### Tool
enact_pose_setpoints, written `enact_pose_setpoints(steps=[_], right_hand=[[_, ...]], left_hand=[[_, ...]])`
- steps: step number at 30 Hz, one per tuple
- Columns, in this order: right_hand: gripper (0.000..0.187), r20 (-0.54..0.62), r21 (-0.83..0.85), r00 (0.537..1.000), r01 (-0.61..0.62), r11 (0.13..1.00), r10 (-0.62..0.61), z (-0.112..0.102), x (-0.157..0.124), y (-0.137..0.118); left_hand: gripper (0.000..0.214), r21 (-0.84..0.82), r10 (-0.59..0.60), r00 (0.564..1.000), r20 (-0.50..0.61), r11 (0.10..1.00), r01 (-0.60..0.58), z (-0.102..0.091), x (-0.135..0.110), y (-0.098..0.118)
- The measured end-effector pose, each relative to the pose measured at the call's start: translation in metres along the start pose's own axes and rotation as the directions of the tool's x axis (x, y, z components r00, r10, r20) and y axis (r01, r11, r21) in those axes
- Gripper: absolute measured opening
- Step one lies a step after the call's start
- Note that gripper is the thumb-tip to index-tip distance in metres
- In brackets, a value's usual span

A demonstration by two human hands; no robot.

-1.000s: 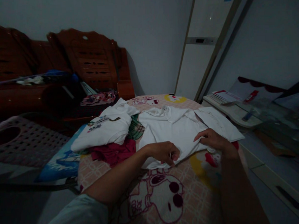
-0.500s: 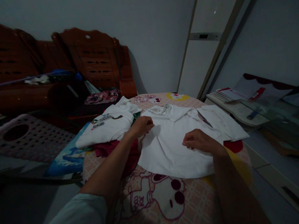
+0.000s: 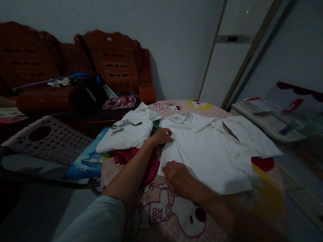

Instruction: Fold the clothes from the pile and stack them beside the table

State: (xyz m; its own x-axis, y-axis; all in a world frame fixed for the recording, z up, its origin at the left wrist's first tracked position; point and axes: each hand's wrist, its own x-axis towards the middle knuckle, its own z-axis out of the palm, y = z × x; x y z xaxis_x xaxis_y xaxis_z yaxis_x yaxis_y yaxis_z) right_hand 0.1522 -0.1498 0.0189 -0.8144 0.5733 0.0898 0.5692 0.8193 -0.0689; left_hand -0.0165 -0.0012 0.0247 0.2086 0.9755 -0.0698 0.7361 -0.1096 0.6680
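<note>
A white collared shirt lies spread on the round table, collar at the far side and hem toward me. My left hand pinches its left edge, a little below the collar. Down at the near left corner of the hem, my right hand has its fingers closed on the shirt's edge. Left of the shirt rests a folded white top with a printed design, on top of dark red cloth. Another folded white garment lies at the right, touching the shirt's sleeve side.
A pink patterned tablecloth covers the table. Left of it stand a woven-back chair with a blue cushion and a carved wooden sofa. Papers lie on a stand at the right.
My right hand has moved left across the shirt to its near left corner and closed there. My left hand stays at the left edge. The view has turned slightly left.
</note>
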Motion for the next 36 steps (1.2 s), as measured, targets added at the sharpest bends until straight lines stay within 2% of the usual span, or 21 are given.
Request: enact_pose_setpoints(steps=[2,6,10,12,14,17,20,23,25,27,29,30,32,34,36], right_hand=[[0.01,-0.015,-0.009,1.0,-0.026,1.0,0.026,0.002,0.002,-0.002],[0.021,-0.072,-0.005,0.994,-0.082,0.997,0.081,0.006,0.005,-0.005],[0.013,-0.083,-0.032,0.992,-0.102,0.994,0.099,0.013,0.009,-0.007],[0.015,-0.109,0.031,0.985,-0.128,0.991,0.131,0.015,0.01,-0.003],[0.013,-0.152,0.174,0.962,-0.199,0.964,0.226,0.015,0.011,0.004],[0.016,-0.169,0.503,0.884,-0.303,0.81,0.435,0.012,0.013,0.019],[0.025,-0.133,0.803,0.848,-0.211,0.558,0.513,0.008,0.012,0.036],[0.031,-0.044,0.946,0.866,-0.125,0.299,0.499,0.003,0.01,0.047],[0.033,0.003,0.975,0.885,-0.106,0.194,0.466,-0.001,0.009,0.049],[0.035,0.029,0.976,0.925,-0.108,0.189,0.38,-0.004,0.007,0.047],[0.036,0.087,0.963,0.971,-0.139,0.231,0.223,-0.004,0.005,0.042],[0.036,0.134,0.955,0.983,-0.162,0.248,0.127,-0.004,0.004,0.039],[0.035,0.221,0.943,0.975,-0.209,0.26,-0.019,-0.001,0.003,0.034],[0.036,0.244,0.938,0.969,-0.222,0.267,-0.049,0.002,0.003,0.031],[0.033,0.167,0.934,0.986,-0.168,0.317,0.03,0.003,0.005,0.028]], left_hand=[[0.038,-0.077,-0.004,1.0,0.003,0.997,0.005,0.0,0.0,-0.001],[0.043,-0.223,0.009,1.0,0.017,0.975,-0.005,0.0,-0.003,0.0],[0.048,-0.286,0.037,0.998,0.052,0.958,-0.021,-0.002,-0.006,0.003],[0.046,-0.276,0.048,0.996,0.07,0.961,-0.027,-0.004,-0.007,0.005],[0.038,-0.251,0.059,0.993,0.1,0.967,-0.033,-0.004,-0.007,0.006],[0.031,-0.198,0.055,0.987,0.15,0.98,-0.024,-0.005,-0.006,0.006],[0.032,-0.095,0.041,0.987,0.157,0.995,-0.026,-0.01,-0.007,0.007],[0.033,0.038,0.095,0.988,0.118,0.994,-0.1,-0.021,-0.012,0.011],[0.035,0.104,0.128,0.987,0.098,0.985,-0.138,-0.029,-0.017,0.014],[0.037,0.162,0.097,0.988,0.121,0.98,-0.116,-0.035,-0.023,0.014],[0.034,0.205,0.013,0.982,0.188,0.977,-0.052,-0.038,-0.028,0.012],[0.031,0.222,-0.034,0.974,0.222,0.975,-0.016,-0.039,-0.031,0.011],[0.02,0.258,-0.104,0.962,0.254,0.966,0.036,-0.041,-0.034,0.009],[0.009,0.304,-0.116,0.971,0.207,0.951,0.048,-0.041,-0.035,0.01],[0.004,0.336,-0.055,0.994,0.091,0.942,0.021,-0.039,-0.033,0.014]])
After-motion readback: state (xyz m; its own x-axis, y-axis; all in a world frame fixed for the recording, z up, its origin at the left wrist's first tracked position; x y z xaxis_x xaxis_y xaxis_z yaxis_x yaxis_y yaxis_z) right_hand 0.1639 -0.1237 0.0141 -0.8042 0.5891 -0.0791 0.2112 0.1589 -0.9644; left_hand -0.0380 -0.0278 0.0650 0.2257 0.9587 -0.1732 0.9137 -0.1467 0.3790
